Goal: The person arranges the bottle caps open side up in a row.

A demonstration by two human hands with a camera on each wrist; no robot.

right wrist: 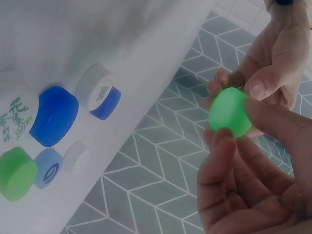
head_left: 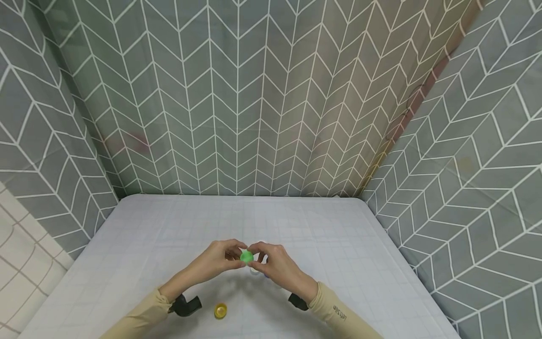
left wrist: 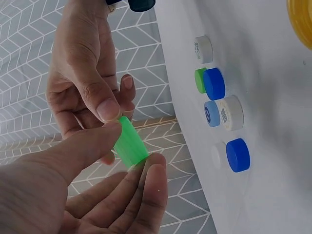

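We judge the bright green, round plastic cap [head_left: 247, 256] light, stiff and hardly fragile (though its smooth face may slip), best taken by its rim; we see it raised above the white cloth-covered table [head_left: 322, 226], between the left hand [head_left: 221, 260] and the right hand [head_left: 278, 268], each pinching its edge

the bright green cap [right wrist: 226, 112] looks smooth plastic, the white tablecloth [head_left: 178, 226] matt fabric.
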